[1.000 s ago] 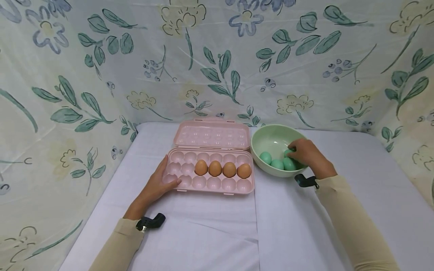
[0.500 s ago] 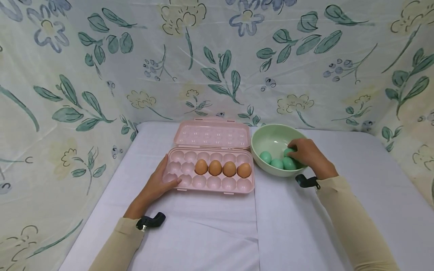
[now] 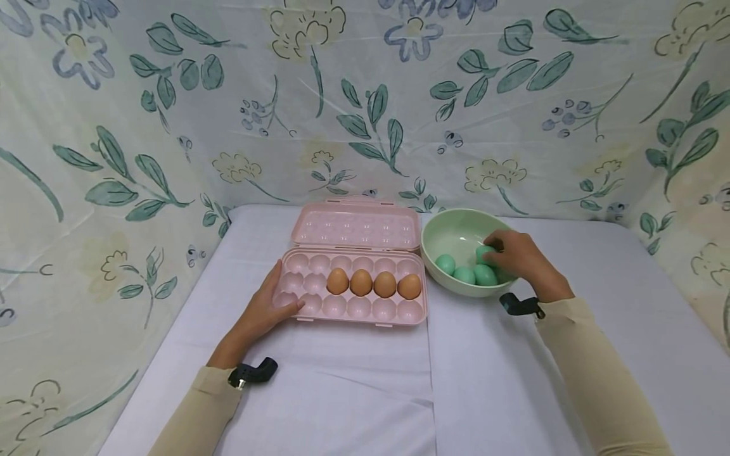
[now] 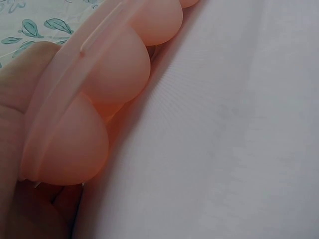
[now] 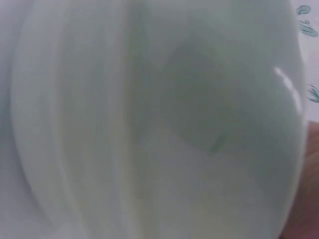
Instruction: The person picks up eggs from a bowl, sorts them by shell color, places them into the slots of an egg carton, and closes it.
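Note:
My left hand (image 3: 264, 311) grips the left end of a pink plastic egg carton (image 3: 349, 322), its thumb over the front corner. The left wrist view shows the rounded undersides of the carton's cups (image 4: 70, 144) close over the cloth, with fingers below them. Several brown eggs (image 3: 361, 282) fill the right part of the carton's middle row. Inside a light green bowl (image 3: 456, 231), my right hand (image 3: 518, 258) pinches a green egg (image 3: 484, 254) between thumb and fingers. Three more green eggs (image 3: 464, 275) lie in the bowl. Its outer wall (image 5: 199, 119) hides most of the right hand in the right wrist view.
The carton's lid (image 3: 356, 227) lies folded back behind it, close beside the bowl. A white cloth (image 3: 342, 392) with a seam covers the table. Floral fabric (image 3: 365, 95) hangs along the back and sides.
My right hand has shifted very slightly, and a bit more of the green egg at its fingertips shows. The left hand and the carton have stayed in place.

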The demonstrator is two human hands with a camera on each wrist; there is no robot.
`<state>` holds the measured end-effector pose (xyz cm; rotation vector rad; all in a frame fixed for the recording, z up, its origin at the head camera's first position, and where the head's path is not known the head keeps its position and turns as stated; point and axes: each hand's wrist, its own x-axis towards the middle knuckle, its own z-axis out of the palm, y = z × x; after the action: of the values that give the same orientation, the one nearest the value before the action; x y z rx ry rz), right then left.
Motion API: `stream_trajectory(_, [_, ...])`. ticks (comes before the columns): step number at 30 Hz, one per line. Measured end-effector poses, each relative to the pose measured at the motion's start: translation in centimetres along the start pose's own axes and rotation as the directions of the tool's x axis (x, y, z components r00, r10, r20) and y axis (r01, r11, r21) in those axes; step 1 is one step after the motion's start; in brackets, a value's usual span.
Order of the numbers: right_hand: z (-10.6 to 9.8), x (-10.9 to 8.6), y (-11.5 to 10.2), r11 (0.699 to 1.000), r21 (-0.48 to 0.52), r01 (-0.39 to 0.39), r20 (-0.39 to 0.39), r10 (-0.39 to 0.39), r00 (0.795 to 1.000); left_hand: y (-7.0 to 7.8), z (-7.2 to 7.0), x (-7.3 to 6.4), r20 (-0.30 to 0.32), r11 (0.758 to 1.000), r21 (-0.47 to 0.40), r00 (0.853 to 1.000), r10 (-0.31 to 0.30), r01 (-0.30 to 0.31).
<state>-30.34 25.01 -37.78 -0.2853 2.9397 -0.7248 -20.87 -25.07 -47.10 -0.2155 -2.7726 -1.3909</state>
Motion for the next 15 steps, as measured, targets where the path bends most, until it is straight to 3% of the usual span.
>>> stream_trajectory(15, [-0.2,-0.74,-0.67,0.997,0.082,0.001,-0.045,0.003,0.999,-0.25,0.02,0.03,-0.003,1.0,0.01,1.0,-0.003,0.003])
